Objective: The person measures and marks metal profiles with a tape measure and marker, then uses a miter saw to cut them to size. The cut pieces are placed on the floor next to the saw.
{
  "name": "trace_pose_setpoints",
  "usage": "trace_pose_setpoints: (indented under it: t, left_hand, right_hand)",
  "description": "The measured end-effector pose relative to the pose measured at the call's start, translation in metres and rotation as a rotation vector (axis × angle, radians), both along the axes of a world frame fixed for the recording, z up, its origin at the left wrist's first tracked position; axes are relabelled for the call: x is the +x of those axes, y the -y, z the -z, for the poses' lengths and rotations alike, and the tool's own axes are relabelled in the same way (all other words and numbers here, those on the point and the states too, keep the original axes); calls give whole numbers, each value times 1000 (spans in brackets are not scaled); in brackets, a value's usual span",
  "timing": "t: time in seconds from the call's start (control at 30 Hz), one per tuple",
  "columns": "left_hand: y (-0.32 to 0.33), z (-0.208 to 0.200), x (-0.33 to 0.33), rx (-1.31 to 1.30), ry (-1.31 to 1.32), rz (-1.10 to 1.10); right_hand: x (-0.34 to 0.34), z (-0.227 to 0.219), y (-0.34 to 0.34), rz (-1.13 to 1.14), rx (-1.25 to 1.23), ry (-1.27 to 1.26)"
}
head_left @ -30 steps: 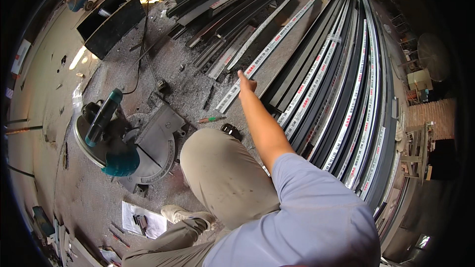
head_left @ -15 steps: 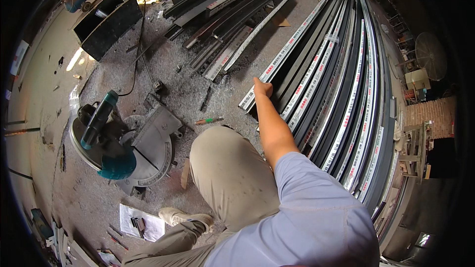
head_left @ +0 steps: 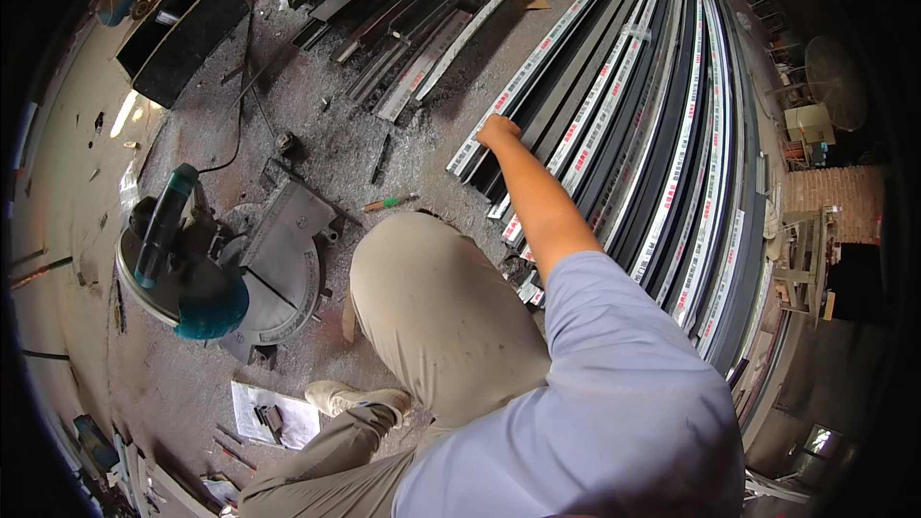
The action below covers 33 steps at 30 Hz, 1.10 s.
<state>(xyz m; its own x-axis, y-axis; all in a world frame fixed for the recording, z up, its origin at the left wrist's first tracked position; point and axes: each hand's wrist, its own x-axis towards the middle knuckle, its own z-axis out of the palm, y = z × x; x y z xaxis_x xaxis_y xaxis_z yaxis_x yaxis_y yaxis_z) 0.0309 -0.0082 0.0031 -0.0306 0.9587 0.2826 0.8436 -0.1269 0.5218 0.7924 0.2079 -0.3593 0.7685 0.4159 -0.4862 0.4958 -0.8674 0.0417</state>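
My right hand [head_left: 499, 131] reaches out over the near end of a long metal profile [head_left: 545, 53] covered in white printed film. Its fingers are closed on the edge of that profile, with the thumb side toward the upper face. The profile lies at the left side of a wide bundle of dark profiles [head_left: 662, 173], several with the same white film. My right forearm crosses above the near ends of this bundle. My left hand is out of view.
A teal miter saw [head_left: 213, 302] stands on the dusty floor to the left. Between it and the bundle lies a green-handled tool [head_left: 389, 202]. Paper with small dark pieces [head_left: 275, 414] is near my shoe. Farther off are a black open box [head_left: 187, 43] and more profiles [head_left: 436, 53].
The whole view has shifted, so the floor and saw appear farther left and higher. My right hand stays on the same profile, and more near ends of the bundle show beside my forearm.
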Motion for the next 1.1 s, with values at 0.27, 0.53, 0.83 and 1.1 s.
trace_pose_setpoints:
  t: [0.27, 0.53, 0.83, 1.1]
  left_hand:
    - [9, 4, -16, 97, 30, 35]
    - [31, 2, -12, 160, 30, 26]
    - [14, 3, -20, 155, 21, 113]
    - [-70, -9, -85, -764, 491, -153]
  right_hand:
    - [-28, -34, 87, -192, 358, -21]
    - [23, -63, 160, -324, 453, 139]
    - [78, -82, 256, -125, 353, 142]
    - [58, -108, 347, -35, 339, 120]
